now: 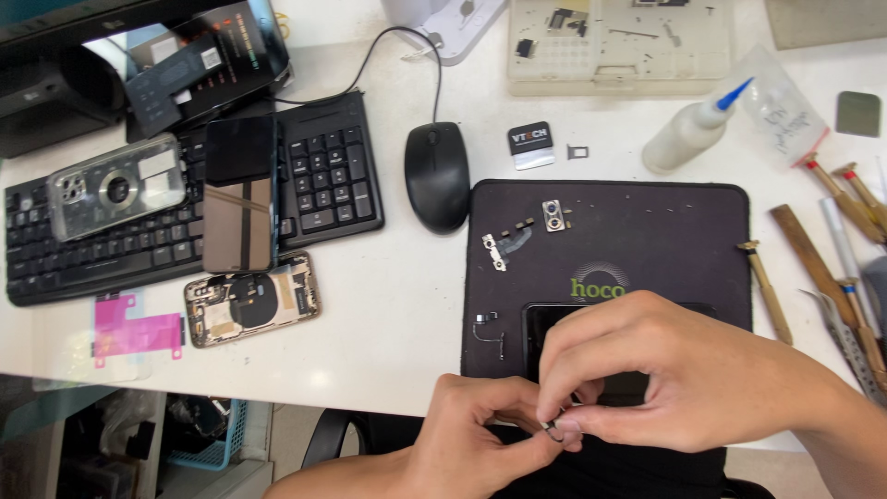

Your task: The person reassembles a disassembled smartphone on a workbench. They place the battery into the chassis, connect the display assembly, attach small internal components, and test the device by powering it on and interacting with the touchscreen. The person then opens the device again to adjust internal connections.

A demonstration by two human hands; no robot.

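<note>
Left hand (471, 434) and right hand (665, 379) pinch 1 tiny dark metal part (552, 428) between closed fingertips. Beneath them, a dark glossy phone (554, 323) lies on a black rectangular work mat (647, 231) on the white table (397, 305).

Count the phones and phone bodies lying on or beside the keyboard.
3: a clear-cased phone on the keyboard, a screen beside it, and an opened phone body below. Others may be hidden.

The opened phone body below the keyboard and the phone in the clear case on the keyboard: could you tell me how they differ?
The opened phone body lies on the white desk with its inner parts bare; the cased phone rests on the black keyboard, closed, camera side up. The body looks gold-framed, the cased phone silvery. Both lie flat, away from both hands.
</note>
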